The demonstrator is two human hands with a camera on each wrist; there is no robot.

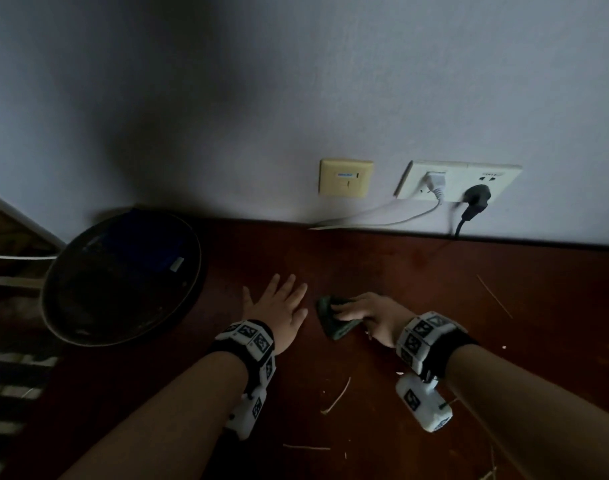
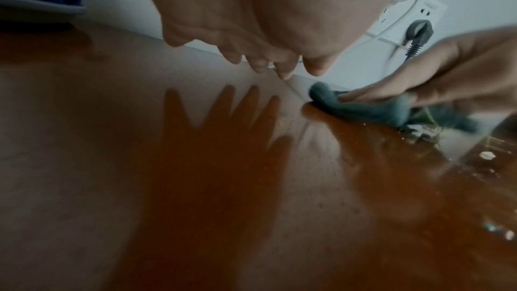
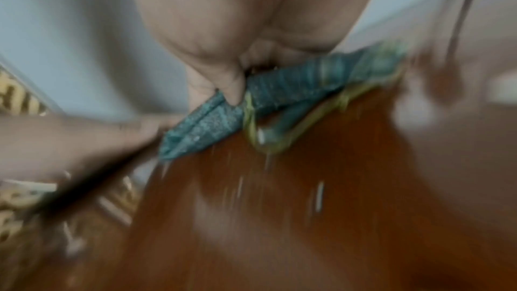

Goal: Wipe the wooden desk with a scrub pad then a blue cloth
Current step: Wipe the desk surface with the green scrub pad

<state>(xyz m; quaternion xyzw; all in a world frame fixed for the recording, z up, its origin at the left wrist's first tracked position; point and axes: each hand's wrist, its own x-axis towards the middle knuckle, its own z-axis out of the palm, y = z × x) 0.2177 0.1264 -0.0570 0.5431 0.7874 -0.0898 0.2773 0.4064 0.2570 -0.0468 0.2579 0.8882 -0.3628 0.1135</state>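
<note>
A: Green scrub pad [image 1: 334,318], one unit, lies on the wooden desk [image 1: 434,289] in the head view. Orientation?

B: Folded; long axis runs from near right to far left, the far end aimed toward the left hand [image 1: 279,308]. The right hand [image 1: 372,318] presses it down with the fingers laid across its top.

A: Left hand condition?

B: Released. Fingers straight and spread, palm facing the desk, just beside the pad, holding nothing.

A: Other items, counted?

B: One dark round tray [image 1: 123,278] at the left, against the wall, with one blue cloth [image 1: 140,244] inside. Two wall plates: one yellow plate [image 1: 344,178] and one white socket strip [image 1: 459,181] carrying two plugs, one white and one black. Several thin straw pieces [image 1: 337,396] lie scattered on the near desk.

A: Left wrist view?

B: Five straight fingertips [image 2: 260,65] hang above the desk and above their own shadow. The pad shows at the right under the other hand, its rounded end pointing left. Crumbs [image 2: 291,155] lie near it.

A: Right wrist view?

B: Blurred. Thumb [image 3: 232,87] and fingers pinch the folded pad, which slants from lower left to upper right on the desk surface.
</note>
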